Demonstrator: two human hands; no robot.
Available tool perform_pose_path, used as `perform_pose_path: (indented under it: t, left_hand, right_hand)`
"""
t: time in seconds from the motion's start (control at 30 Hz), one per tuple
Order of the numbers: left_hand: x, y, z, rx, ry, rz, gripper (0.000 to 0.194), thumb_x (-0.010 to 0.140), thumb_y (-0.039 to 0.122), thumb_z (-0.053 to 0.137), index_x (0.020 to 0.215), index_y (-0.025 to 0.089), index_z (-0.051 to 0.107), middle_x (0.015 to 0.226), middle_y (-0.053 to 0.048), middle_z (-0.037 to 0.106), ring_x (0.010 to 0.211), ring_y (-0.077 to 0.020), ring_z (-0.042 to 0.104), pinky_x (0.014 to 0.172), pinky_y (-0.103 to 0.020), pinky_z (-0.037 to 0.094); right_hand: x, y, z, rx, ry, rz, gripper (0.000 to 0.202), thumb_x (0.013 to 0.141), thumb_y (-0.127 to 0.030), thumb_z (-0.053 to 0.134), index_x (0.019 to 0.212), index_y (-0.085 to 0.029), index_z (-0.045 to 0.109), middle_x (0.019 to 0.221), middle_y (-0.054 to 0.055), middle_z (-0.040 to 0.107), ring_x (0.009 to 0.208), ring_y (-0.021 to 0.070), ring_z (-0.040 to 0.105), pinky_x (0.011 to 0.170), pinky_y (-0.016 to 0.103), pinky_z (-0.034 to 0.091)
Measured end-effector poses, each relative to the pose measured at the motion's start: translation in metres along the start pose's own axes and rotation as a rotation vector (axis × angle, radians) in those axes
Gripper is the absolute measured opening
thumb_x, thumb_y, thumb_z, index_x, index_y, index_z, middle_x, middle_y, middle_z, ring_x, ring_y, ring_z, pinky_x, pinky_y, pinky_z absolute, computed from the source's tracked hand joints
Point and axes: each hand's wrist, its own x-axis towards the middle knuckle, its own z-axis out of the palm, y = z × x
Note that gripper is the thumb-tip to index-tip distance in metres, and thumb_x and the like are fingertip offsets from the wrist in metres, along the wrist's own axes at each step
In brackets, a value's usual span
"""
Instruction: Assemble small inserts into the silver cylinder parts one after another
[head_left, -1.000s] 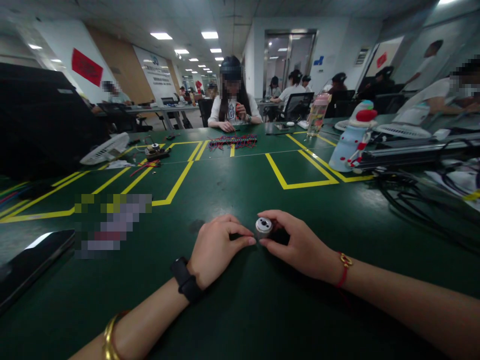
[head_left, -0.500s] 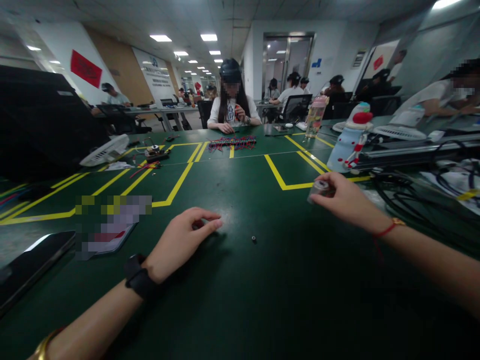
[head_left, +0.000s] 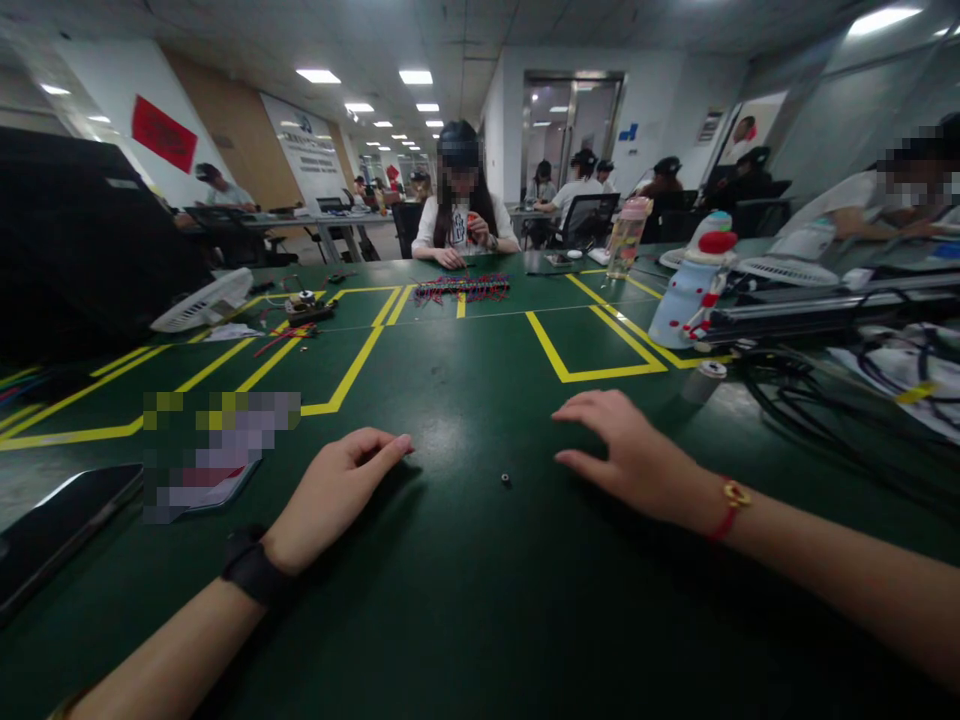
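Note:
My left hand (head_left: 341,490) hovers low over the green table, thumb and fingertips pressed together. Whatever they may pinch is too hidden to make out. My right hand (head_left: 626,450) is open, with thumb and fingers spread and nothing between them. Between the two hands, a small dark ring-like part (head_left: 505,479) with a pale centre lies on the table, touched by neither. Beyond my right hand, a small silver metal cylinder (head_left: 703,382) stands upright on the tabletop, apart from the fingers.
At left lie a phone (head_left: 71,535) and a blurred-out flat item (head_left: 225,460). Cables (head_left: 795,400) and a blue bottle (head_left: 679,300) are at right. Across the table (head_left: 450,380), a person (head_left: 465,215) sits behind a bundle of red and blue wires (head_left: 463,288).
My right hand has let go of the metal cylinder, leaving it standing at right, and has come back left, opening. My left hand has drawn slightly left.

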Motion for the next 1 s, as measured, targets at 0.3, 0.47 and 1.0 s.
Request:
perform_pose_path:
  t: [0.3, 0.47, 1.0]
  left_hand:
    - [-0.001, -0.002, -0.002, -0.006, -0.027, 0.026, 0.040, 0.084, 0.055, 0.045, 0.090, 0.022, 0.067, 0.090, -0.002, 0.068, 0.086, -0.0210, 0.060, 0.076, -0.031, 0.042]
    - [0.000, 0.000, 0.002, 0.009, -0.023, 0.029, 0.040, 0.084, 0.055, 0.045, 0.088, 0.023, 0.068, 0.089, -0.002, 0.068, 0.086, -0.0217, 0.060, 0.075, -0.032, 0.042]
    - [-0.001, -0.001, 0.002, 0.012, -0.023, 0.049, 0.038, 0.085, 0.053, 0.045, 0.088, 0.024, 0.068, 0.093, -0.001, 0.068, 0.091, -0.0212, 0.060, 0.079, -0.032, 0.042]
  right_hand:
    - [0.028, -0.026, 0.007, 0.323, -0.020, 0.079, 0.019, 0.086, -0.030, 0.052, 0.085, -0.018, 0.066, 0.087, 0.002, 0.061, 0.081, 0.0102, 0.052, 0.076, 0.026, 0.040]
    - [0.012, 0.003, -0.004, 0.323, -0.103, 0.174, 0.028, 0.082, -0.040, 0.057, 0.100, -0.020, 0.066, 0.095, 0.002, 0.061, 0.077, 0.0096, 0.052, 0.070, 0.025, 0.042]
    - [0.014, 0.071, -0.053, -0.215, 0.392, 0.271, 0.024, 0.084, -0.035, 0.051, 0.087, -0.016, 0.065, 0.092, 0.008, 0.063, 0.087, 0.0169, 0.054, 0.078, 0.029, 0.039]
